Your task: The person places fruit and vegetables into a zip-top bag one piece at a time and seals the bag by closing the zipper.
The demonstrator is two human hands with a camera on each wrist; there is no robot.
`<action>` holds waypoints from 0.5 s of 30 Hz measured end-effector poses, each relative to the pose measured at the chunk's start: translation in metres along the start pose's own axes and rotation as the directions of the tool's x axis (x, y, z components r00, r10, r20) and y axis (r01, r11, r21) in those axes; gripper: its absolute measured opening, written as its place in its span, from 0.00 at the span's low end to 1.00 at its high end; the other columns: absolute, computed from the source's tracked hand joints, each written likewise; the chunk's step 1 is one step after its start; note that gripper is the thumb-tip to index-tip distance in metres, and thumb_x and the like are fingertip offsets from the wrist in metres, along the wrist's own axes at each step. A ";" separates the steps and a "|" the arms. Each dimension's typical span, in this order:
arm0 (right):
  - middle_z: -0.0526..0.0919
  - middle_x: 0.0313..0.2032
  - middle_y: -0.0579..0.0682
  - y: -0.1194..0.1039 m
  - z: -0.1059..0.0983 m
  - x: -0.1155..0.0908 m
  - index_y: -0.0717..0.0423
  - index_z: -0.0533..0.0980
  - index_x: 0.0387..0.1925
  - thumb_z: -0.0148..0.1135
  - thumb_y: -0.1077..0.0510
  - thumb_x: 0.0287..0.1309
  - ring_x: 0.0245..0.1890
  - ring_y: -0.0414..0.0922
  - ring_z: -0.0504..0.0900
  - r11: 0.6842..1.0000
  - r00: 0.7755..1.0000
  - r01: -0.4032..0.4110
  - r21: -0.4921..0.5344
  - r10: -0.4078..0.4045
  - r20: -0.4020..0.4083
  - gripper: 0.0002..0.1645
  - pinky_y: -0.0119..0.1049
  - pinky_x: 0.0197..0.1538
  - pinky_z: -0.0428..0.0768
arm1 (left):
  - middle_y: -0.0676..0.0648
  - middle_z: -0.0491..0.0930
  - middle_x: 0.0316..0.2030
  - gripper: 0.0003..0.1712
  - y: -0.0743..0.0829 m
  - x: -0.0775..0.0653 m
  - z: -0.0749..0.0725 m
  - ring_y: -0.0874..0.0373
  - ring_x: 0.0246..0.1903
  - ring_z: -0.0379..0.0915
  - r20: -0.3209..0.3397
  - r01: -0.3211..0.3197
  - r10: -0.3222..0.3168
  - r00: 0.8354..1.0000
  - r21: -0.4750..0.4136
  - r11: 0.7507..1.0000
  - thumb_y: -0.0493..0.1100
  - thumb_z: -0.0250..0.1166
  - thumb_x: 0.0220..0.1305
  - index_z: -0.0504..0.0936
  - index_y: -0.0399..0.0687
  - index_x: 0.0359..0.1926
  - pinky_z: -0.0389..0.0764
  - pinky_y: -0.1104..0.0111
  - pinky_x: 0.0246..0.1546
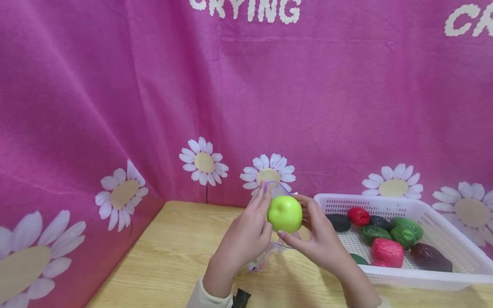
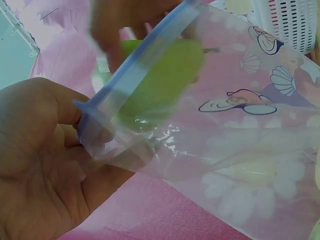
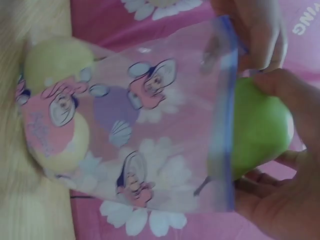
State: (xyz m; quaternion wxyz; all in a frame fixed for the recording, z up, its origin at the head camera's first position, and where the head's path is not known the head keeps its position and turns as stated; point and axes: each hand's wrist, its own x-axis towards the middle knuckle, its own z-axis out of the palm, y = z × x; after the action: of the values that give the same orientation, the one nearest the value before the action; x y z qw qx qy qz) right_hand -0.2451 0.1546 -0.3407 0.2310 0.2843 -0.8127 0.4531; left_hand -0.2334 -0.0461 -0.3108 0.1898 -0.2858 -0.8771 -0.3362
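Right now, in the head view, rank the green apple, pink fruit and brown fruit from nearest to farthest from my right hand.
1. Green apple: in the right hand.
2. Pink fruit: right of the hand, in the basket.
3. Brown fruit: farther right, same basket.

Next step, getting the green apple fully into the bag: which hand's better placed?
Likely the right hand: it already holds the green apple at the open mouth of the printed bag. The left hand is busy gripping the bag's edge.
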 end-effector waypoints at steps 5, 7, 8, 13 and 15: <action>0.77 0.50 0.55 0.008 0.003 0.000 0.62 0.68 0.65 0.82 0.59 0.44 0.47 0.47 0.79 0.988 0.999 0.006 -0.157 -0.012 -0.033 0.48 0.45 0.50 0.84 | 0.45 0.45 0.80 0.40 -0.001 -0.001 0.000 0.52 0.55 0.78 -0.003 0.002 -0.002 1.000 0.016 1.000 0.32 0.55 0.68 0.54 0.41 0.79 0.68 0.77 0.16; 0.78 0.48 0.55 0.010 0.003 0.000 0.62 0.69 0.64 0.82 0.58 0.42 0.46 0.47 0.78 0.977 0.999 0.001 -0.212 -0.012 -0.051 0.47 0.44 0.47 0.84 | 0.46 0.45 0.80 0.40 -0.001 -0.001 0.001 0.57 0.36 0.78 0.006 0.008 -0.008 1.000 0.014 1.000 0.32 0.55 0.68 0.54 0.42 0.79 0.66 0.77 0.15; 0.78 0.47 0.55 0.010 0.003 -0.001 0.63 0.69 0.64 0.82 0.57 0.42 0.46 0.46 0.78 0.972 0.998 0.000 -0.235 -0.014 -0.057 0.47 0.43 0.45 0.84 | 0.46 0.45 0.80 0.41 -0.001 -0.001 0.001 0.58 0.29 0.73 0.013 0.010 -0.010 1.000 0.011 1.000 0.32 0.55 0.67 0.54 0.42 0.79 0.65 0.77 0.14; 0.78 0.45 0.56 0.013 0.000 0.000 0.65 0.70 0.63 0.83 0.56 0.41 0.44 0.46 0.78 0.959 0.998 -0.008 -0.284 -0.012 -0.068 0.47 0.41 0.42 0.82 | 0.46 0.43 0.80 0.43 0.000 0.000 0.002 0.59 0.30 0.71 0.040 0.015 -0.015 0.999 0.007 1.000 0.31 0.55 0.65 0.52 0.42 0.80 0.62 0.77 0.13; 0.78 0.45 0.55 0.014 -0.001 0.000 0.64 0.70 0.63 0.83 0.56 0.41 0.44 0.46 0.78 0.959 0.998 -0.017 -0.283 -0.001 -0.062 0.47 0.42 0.43 0.83 | 0.46 0.43 0.80 0.43 0.000 0.000 0.002 0.56 0.37 0.75 0.044 0.015 -0.016 0.999 0.009 1.000 0.31 0.55 0.65 0.52 0.42 0.80 0.61 0.78 0.13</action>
State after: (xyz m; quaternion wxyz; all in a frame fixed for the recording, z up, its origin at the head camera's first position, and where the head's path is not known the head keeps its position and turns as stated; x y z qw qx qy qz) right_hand -0.2547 0.1614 -0.3487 0.2923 0.2310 -0.8628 0.3417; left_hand -0.2332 -0.0448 -0.3120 0.1690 -0.2855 -0.8847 -0.3274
